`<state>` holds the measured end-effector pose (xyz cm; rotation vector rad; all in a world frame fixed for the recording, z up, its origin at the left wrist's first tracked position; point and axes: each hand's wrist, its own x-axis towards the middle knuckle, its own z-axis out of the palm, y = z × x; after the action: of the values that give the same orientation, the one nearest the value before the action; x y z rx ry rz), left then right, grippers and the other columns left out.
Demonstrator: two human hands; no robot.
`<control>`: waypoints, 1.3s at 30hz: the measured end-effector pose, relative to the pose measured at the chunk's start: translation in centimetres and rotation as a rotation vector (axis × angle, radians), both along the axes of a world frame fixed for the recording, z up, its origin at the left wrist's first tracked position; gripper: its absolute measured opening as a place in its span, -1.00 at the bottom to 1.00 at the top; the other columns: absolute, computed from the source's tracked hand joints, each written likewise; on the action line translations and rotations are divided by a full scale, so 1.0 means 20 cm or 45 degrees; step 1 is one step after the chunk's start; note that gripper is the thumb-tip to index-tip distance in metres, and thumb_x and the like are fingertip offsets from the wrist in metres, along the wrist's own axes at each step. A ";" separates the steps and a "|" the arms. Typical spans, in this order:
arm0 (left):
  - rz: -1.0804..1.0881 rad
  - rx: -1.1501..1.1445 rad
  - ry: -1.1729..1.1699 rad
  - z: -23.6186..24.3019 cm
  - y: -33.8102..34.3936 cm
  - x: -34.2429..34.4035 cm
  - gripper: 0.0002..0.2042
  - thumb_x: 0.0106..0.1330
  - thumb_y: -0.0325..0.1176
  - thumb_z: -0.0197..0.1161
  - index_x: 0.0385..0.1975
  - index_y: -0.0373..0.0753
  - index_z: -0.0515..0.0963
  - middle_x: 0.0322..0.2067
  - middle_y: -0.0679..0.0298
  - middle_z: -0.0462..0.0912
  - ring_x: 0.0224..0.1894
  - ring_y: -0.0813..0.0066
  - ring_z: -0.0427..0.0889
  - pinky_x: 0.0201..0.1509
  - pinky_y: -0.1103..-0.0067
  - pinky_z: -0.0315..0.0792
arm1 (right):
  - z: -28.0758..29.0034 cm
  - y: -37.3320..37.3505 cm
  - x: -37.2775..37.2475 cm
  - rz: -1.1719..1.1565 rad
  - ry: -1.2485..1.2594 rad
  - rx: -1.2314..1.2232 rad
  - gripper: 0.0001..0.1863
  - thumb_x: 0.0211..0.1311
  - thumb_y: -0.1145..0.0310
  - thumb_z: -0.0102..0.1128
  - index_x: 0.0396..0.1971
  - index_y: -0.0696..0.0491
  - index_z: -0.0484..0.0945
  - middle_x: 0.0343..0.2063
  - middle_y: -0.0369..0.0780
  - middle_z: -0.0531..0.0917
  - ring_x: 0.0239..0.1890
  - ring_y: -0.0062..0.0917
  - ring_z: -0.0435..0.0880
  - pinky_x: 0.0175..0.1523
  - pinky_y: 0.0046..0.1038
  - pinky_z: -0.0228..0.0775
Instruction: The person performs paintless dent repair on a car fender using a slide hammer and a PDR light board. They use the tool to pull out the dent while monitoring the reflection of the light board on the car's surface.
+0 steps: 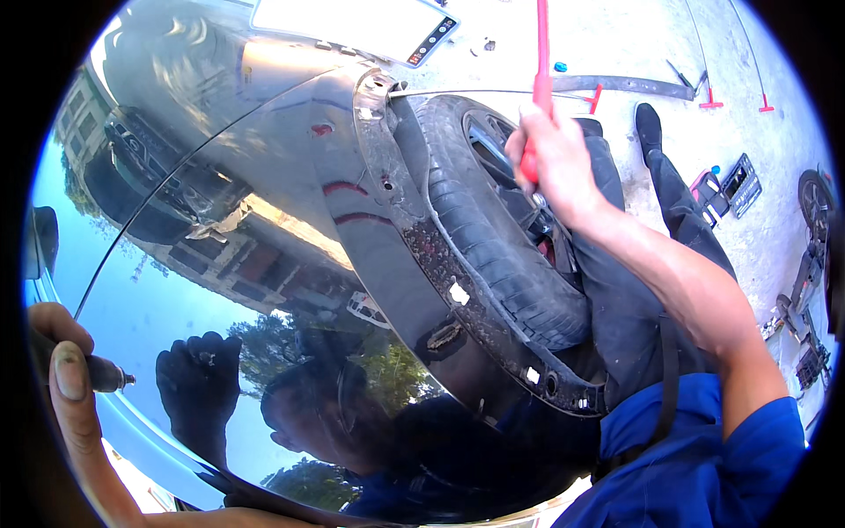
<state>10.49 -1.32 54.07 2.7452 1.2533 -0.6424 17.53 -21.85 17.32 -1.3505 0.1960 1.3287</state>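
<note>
Around the long red bar handle (543, 53) of a tool, my right hand (554, 158) is closed, above the wheel. A thin metal rod (466, 91) runs from the fender edge toward that handle; my hand partly hides where they meet. At the lower left, my left hand (70, 370) grips a black pen-shaped tool (106, 375) with a small metal tip, close to the panel. Between my hands curves the glossy dark car fender (352, 255), with red marks near its arch and reflections across it. The tyre (502, 238) sits inside the arch, whose lip is bare and dirty.
A white light panel (352, 22) with buttons stands beyond the fender. Rods with red T-handles (711, 105), a dark strip (625, 85) and a small blue cap (561, 67) lie on the pale floor. My legs (687, 211) are beside the wheel; a two-wheeler (810, 264) is far right.
</note>
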 end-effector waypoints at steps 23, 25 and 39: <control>0.038 0.005 0.058 0.01 -0.03 0.00 -0.67 0.56 -0.02 0.11 -0.14 -0.19 0.56 -0.47 0.29 0.43 -0.44 0.57 0.41 -0.26 0.59 0.39 | -0.01 -0.12 -0.01 0.968 -0.224 0.077 -0.61 0.45 0.08 0.01 -0.19 0.18 0.48 -0.60 -0.26 0.56 -0.52 -0.56 0.60 -0.37 -0.39 0.44; 0.061 -0.002 0.071 -0.01 -0.04 -0.03 -0.67 0.56 -0.03 0.11 -0.14 -0.19 0.56 -0.48 0.29 0.43 -0.44 0.57 0.41 -0.27 0.59 0.39 | -0.02 -0.07 0.03 0.983 -0.136 0.079 -0.61 0.44 0.08 0.02 -0.22 0.17 0.49 -0.60 -0.26 0.56 -0.52 -0.56 0.59 -0.37 -0.38 0.44; 0.105 -0.054 0.091 -0.07 -0.03 -0.03 -0.71 0.58 -0.09 0.10 -0.11 -0.21 0.55 -0.49 0.28 0.44 -0.44 0.56 0.43 -0.29 0.61 0.40 | -0.02 0.06 0.04 0.377 -0.046 -0.048 -0.65 0.45 0.13 -0.01 -0.29 0.16 0.45 -0.58 -0.26 0.55 -0.52 -0.55 0.57 -0.34 -0.37 0.43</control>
<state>9.86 -1.91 52.72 2.6430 1.3424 -0.7564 18.34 -20.60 17.02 -1.4752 -0.0050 1.5503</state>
